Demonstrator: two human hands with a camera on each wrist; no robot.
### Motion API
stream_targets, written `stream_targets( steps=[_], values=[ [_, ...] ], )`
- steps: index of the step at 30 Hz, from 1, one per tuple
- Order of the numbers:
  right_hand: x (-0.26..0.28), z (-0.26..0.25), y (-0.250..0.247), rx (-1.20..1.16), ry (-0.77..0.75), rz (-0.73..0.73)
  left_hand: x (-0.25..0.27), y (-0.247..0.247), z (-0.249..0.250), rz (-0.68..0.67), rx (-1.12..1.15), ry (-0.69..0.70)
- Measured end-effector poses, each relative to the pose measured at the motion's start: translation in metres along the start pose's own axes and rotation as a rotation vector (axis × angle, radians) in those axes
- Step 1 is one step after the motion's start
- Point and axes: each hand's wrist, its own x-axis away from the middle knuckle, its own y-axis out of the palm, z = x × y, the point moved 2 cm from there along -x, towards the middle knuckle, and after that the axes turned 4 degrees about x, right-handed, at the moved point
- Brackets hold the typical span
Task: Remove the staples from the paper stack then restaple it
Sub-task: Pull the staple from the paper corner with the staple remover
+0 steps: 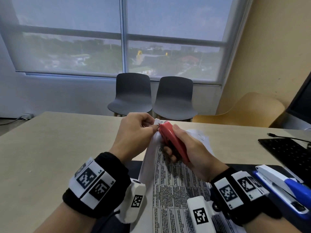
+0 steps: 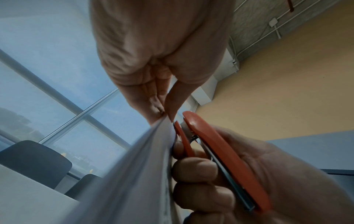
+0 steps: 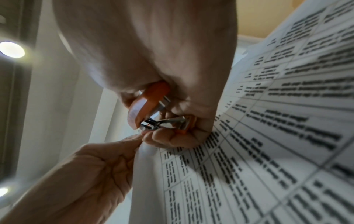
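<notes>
Left hand (image 1: 134, 132) pinches top corner of printed paper stack (image 1: 175, 187), lifted off desk (image 1: 50, 148); right hand (image 1: 186, 148) grips red staple remover (image 1: 173, 140), metal tip at pinched corner, touching left fingertips; blue-and-white stapler (image 1: 282, 187) lies at right, beside black keyboard (image 1: 289, 152)

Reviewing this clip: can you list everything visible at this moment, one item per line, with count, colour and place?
paper stack: one, white with printed tables, lifted off the desk, its top corner held up
red tool: one, red with metal front, at the stack's top corner
stapler: one, blue and white, desk, right
keyboard: one, black, desk, far right
desk: one, light wood
chairs: two, dark grey, under the window
window: one, shaded
left hand: pinches the stack's corner
right hand: grips the red tool
</notes>
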Motion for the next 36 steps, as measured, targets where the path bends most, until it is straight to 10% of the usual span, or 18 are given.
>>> stream_targets(
  steps=[26,36],
  values=[
    [0.007,-0.006,0.006,-0.011,0.043,0.109,0.006,-0.002,0.017,0.056,-0.23,0.202],
    [0.007,-0.005,0.019,-0.003,-0.061,0.115,0.008,-0.006,0.02,0.004,0.125,0.078]
  ],
)
